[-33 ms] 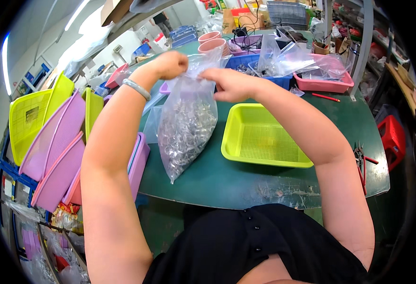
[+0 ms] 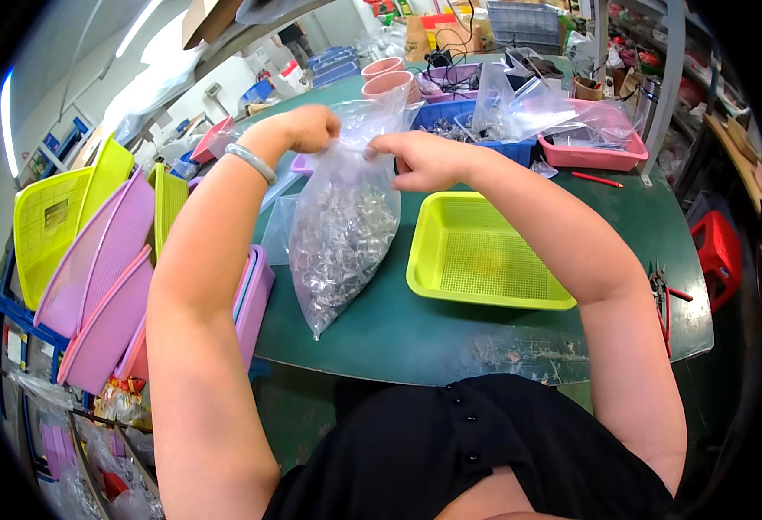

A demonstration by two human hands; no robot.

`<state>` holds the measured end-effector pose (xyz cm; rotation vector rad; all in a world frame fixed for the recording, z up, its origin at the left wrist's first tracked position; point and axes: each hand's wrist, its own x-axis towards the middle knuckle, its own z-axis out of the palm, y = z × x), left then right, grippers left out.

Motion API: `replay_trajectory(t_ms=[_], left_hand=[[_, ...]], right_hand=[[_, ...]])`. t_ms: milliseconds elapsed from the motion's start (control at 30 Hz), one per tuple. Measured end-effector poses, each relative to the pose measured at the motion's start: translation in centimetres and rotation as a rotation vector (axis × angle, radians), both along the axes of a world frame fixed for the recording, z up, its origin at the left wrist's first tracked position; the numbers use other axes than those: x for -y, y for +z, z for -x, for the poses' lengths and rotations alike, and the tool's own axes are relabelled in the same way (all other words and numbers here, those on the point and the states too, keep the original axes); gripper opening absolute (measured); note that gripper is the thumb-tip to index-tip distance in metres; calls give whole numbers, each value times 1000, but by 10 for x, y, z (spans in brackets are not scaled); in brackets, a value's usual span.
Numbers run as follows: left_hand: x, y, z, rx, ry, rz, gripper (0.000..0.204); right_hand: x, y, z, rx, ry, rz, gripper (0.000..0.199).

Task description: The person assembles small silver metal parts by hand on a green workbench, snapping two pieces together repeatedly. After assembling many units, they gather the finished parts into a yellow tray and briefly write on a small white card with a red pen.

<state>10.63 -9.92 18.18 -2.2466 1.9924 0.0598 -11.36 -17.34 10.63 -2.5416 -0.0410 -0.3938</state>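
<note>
A clear plastic bag [image 2: 346, 234] full of small, shiny transparent pieces lies on the green table, its pointed lower corner toward me. I have its gathered neck between both hands. My left hand [image 2: 312, 130], wearing a grey bangle on the wrist, is closed at the left of the neck and slightly blurred. On the other side, my right hand [image 2: 424, 159] pinches the plastic with thumb and curled fingers. What the small pieces are I cannot make out. Right of the bag stands a yellow-green mesh basket [image 2: 485, 251] with nothing seen in it.
Purple and yellow-green baskets [image 2: 95, 251] lean stacked at the left. Behind my hands stand pink cups [image 2: 390, 85], a blue crate [image 2: 520, 149] and a pink tray [image 2: 598, 154] with plastic bags. Red-handled pliers [image 2: 663, 303] and a red pen [image 2: 598, 179] lie at the right.
My left hand has dipped slightly at the bag's neck, and my fingers have shifted a little. The bag and basket stay nearly in place.
</note>
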Motion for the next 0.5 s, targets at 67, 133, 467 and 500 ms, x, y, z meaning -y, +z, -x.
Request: replay_trajectory(t_ms=[67, 133, 467, 500], left_hand=[[6, -2, -10, 21, 85, -290, 19], [9, 1, -16, 36, 129, -487, 21], [15, -15, -7, -302, -168, -395, 31], [15, -7, -17, -359, -38, -470, 28]], right_hand=[[11, -3, -5, -14, 78, -66, 34], [20, -3, -14, -119, 149, -114, 29], [21, -31, -41, 134, 30, -238, 42], [22, -30, -43, 196, 22, -250, 42]])
